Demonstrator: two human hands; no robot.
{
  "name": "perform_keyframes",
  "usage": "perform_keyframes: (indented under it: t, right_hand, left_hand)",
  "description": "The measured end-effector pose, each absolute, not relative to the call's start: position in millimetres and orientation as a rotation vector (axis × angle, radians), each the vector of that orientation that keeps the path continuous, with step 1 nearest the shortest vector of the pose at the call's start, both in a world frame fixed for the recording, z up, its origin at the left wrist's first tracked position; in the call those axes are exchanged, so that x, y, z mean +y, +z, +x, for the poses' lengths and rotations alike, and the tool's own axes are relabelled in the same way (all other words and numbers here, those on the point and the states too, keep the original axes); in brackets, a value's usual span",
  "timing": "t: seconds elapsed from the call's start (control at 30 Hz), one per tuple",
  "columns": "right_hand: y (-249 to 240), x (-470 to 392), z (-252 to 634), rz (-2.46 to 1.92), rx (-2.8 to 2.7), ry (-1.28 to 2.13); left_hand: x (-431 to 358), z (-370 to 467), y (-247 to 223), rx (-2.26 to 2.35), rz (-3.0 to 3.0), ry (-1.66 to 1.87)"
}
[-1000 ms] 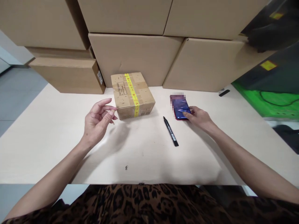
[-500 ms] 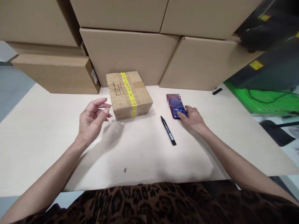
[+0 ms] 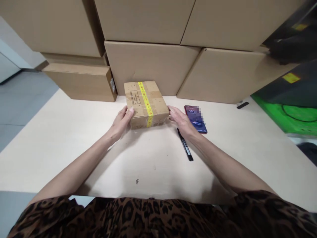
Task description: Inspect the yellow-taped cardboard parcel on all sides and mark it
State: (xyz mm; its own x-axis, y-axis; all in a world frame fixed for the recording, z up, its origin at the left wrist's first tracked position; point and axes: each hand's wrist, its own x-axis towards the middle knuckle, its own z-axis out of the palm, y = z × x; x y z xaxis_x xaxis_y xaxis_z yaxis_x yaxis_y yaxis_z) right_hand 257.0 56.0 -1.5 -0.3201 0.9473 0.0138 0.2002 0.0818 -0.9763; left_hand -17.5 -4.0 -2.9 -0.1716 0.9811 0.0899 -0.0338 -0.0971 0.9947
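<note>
Head camera: both bare hands clasp a taped cardboard box [image 3: 146,102] between them, a little above the middle of the frame. On its left side is the left hand [image 3: 121,123], with the thumb over the upper front edge and the other fingers along the side, narrowed onto the cardboard. The right hand [image 3: 182,121] has its fingers close together against the right side, near the front corner (its thumb is hard to make out). A yellow strip of tape with red print runs across the top and down the front of the box, beside a black printed frame. Whether the underside fully touches the counter [image 3: 153,158] cannot be told.

Just below the right hand, right of centre, a black marker pen [image 3: 185,145] lies slantwise. Beyond that hand, a smartphone [image 3: 194,115] with a red edge lies screen up and lit, part of it pixelated.

Large plain cartons [image 3: 148,19] are stacked across the top of the frame, with a flatter carton [image 3: 79,82] at the upper left. A small black strip [image 3: 242,105] lies at the upper right, near a bright green surface [image 3: 299,114]. Leopard-print clothing [image 3: 148,219] fills the bottom edge.
</note>
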Motion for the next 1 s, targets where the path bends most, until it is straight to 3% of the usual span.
perform_keyframes:
  t: [0.2,0.53,1.0]
  right_hand:
    - [5,56,220,-0.943,-1.362,1.568]
    - [8,48,233,-0.827,-1.158,1.805]
    - [20,29,238,-0.692,-1.328,1.693]
  left_hand:
    - [-10,-6,5,1.128,0.946,1.454]
    - [-29,-4,-10,1.019,1.169,1.461]
    - [-39,1,11,1.013,1.104,1.334]
